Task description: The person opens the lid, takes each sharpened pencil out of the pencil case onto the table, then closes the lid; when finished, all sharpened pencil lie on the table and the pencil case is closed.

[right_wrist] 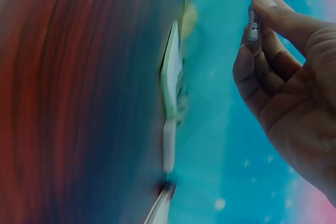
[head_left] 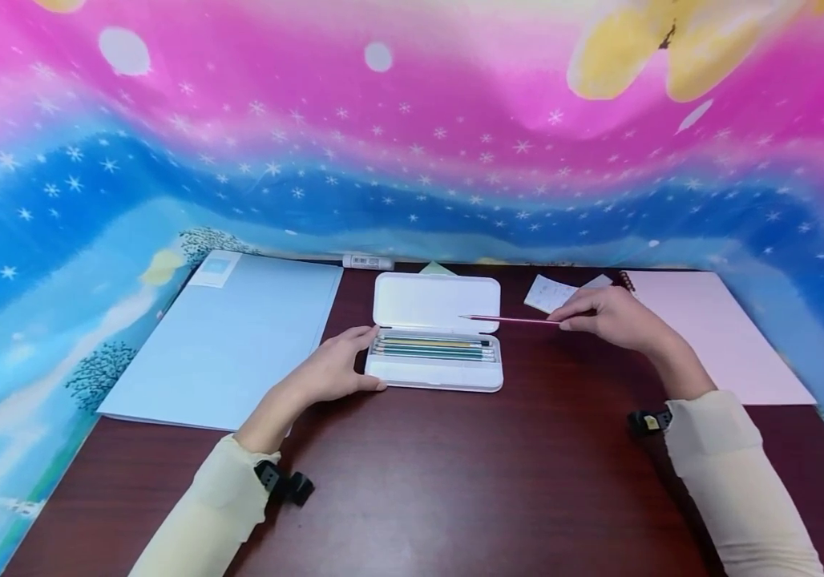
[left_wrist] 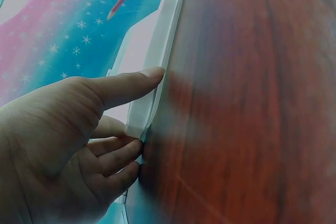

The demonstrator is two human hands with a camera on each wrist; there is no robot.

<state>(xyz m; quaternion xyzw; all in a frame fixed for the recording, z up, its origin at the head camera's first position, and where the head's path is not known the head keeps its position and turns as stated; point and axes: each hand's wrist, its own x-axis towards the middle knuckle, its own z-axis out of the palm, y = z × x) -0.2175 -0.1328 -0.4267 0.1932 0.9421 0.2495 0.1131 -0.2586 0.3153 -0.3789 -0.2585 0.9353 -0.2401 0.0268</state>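
Note:
An open white pencil case [head_left: 435, 375] lies in the middle of the dark wooden table [head_left: 455, 481], its lid [head_left: 435, 301] folded back. Several pencils [head_left: 432, 348] lie in its tray. My left hand [head_left: 336, 369] grips the case's left end; in the left wrist view the thumb [left_wrist: 131, 83] lies along the case's rim [left_wrist: 157, 59] and the fingers [left_wrist: 113, 158] curl at its corner. My right hand [head_left: 610, 316] pinches a pink pencil [head_left: 513, 320] by its eraser end [right_wrist: 254, 27], tip pointing left above the lid's right edge.
A light blue folder [head_left: 228, 336] lies left of the case. A pink spiral notebook [head_left: 708, 332] lies to the right, with paper slips [head_left: 552, 292] beside it. A white tube [head_left: 367, 261] sits at the table's back edge, against the colourful cloth backdrop [head_left: 412, 144].

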